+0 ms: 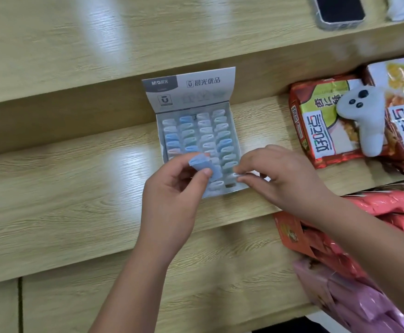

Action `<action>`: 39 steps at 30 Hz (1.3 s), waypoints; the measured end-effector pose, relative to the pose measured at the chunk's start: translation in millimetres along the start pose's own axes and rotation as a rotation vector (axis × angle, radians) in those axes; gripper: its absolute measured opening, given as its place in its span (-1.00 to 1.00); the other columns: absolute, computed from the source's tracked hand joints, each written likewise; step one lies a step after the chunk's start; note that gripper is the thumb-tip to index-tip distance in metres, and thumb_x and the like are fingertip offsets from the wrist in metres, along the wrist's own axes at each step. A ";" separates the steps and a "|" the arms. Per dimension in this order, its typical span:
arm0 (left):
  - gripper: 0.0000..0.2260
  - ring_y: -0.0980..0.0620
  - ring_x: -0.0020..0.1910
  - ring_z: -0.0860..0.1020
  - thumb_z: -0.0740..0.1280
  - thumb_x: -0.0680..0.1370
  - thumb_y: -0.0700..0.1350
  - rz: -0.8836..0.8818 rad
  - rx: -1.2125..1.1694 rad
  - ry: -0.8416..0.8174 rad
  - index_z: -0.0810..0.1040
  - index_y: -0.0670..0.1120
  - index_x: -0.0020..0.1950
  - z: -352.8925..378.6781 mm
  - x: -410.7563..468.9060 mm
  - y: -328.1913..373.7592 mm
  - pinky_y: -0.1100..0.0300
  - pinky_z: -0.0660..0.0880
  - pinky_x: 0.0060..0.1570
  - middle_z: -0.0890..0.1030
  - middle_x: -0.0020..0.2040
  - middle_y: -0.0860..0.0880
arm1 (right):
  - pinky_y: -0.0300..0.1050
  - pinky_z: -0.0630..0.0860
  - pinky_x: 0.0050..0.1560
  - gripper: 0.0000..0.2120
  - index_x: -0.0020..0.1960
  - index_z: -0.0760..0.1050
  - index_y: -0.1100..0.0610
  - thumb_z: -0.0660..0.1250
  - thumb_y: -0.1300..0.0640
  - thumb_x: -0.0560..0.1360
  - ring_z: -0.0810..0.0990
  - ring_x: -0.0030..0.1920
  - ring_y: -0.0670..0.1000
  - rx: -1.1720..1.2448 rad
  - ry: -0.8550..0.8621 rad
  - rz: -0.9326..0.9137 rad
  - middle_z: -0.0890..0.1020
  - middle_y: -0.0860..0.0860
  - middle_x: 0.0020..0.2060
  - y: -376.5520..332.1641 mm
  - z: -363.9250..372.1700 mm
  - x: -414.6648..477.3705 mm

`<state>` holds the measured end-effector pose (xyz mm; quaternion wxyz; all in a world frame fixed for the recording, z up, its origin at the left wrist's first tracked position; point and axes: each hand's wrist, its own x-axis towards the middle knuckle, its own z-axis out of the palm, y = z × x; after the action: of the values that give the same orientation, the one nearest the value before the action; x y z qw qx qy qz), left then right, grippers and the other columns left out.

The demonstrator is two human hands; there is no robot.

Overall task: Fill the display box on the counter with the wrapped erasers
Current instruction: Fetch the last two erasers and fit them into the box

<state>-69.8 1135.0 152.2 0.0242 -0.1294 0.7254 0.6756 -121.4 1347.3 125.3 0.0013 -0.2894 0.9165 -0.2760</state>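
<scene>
A white display box with a raised printed lid stands on the middle wooden step of the counter. Rows of wrapped erasers in white, blue and green fill most of it. My left hand pinches a blue wrapped eraser between thumb and fingers, just above the box's near left part. My right hand pinches a pale wrapped eraser at the box's near right corner, where it sits low among the others.
Snack packets and a small white plush toy lie to the right of the box. Pink and red packets fill shelves lower right. A phone lies on the top step. Bare wood stretches to the left.
</scene>
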 end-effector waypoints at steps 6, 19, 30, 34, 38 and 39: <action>-0.79 0.09 -0.01 0.69 0.42 0.57 -0.27 -0.015 -0.011 0.044 0.70 0.02 0.09 -4.4 -8.2 -1.5 0.29 0.59 0.01 0.74 -0.02 0.07 | -0.17 0.39 -0.33 -0.91 -0.01 0.69 0.04 0.48 0.09 0.48 0.60 -0.22 0.11 -0.234 -0.003 -0.074 0.66 -0.02 -0.15 -12.6 0.3 1.2; -0.89 0.06 -0.07 0.66 0.46 0.54 -0.13 0.087 0.169 -0.037 0.73 0.07 0.01 18.3 -7.3 11.7 0.14 0.55 -0.01 0.72 -0.10 0.09 | -0.17 0.58 -0.01 -0.79 0.14 0.65 0.04 0.44 0.14 0.51 0.65 -0.07 -0.07 0.410 0.033 0.128 0.65 -0.10 -0.01 -48.5 -47.1 15.0; -0.90 0.19 -0.12 0.62 0.49 0.52 -0.14 0.143 0.298 0.013 0.71 0.05 -0.01 31.0 -7.6 6.7 0.43 0.48 -0.10 0.68 -0.08 0.13 | -0.13 0.58 -0.08 -0.86 0.03 0.65 0.06 0.47 0.19 0.48 0.63 -0.12 -0.11 0.305 0.135 0.153 0.66 -0.08 -0.11 -35.2 -41.2 1.5; -0.79 0.26 -0.13 0.58 0.40 0.55 -0.23 0.138 0.393 0.033 0.68 0.08 0.04 27.5 -7.7 1.1 0.46 0.45 -0.11 0.66 -0.04 0.16 | -0.12 0.60 -0.06 -0.83 0.05 0.64 0.05 0.47 0.19 0.47 0.64 -0.13 -0.12 0.273 0.119 0.178 0.66 -0.09 -0.13 -28.9 -36.3 -4.2; -0.78 0.12 -0.03 0.59 0.37 0.56 -0.26 0.185 0.574 0.092 0.69 0.01 0.10 19.4 -11.1 -9.0 0.23 0.50 0.00 0.65 0.02 0.11 | -0.18 0.59 -0.07 -0.83 0.06 0.64 0.05 0.47 0.18 0.48 0.63 -0.14 -0.14 0.263 0.137 0.170 0.64 -0.13 -0.13 -28.1 -33.6 -5.5; -0.78 0.03 0.03 0.58 0.38 0.55 -0.26 0.204 0.636 0.092 0.69 -0.02 0.12 17.7 -12.0 -11.7 0.16 0.49 0.04 0.65 0.04 0.07 | -0.19 0.59 -0.07 -0.83 0.06 0.64 0.05 0.47 0.17 0.48 0.63 -0.14 -0.14 0.257 0.134 0.160 0.65 -0.12 -0.13 -27.8 -33.0 -6.4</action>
<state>-58.1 1153.8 141.7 -0.0372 -0.0726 0.9094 0.4078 -106.6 1348.5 166.4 -0.0009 -0.1936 0.8919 -0.4087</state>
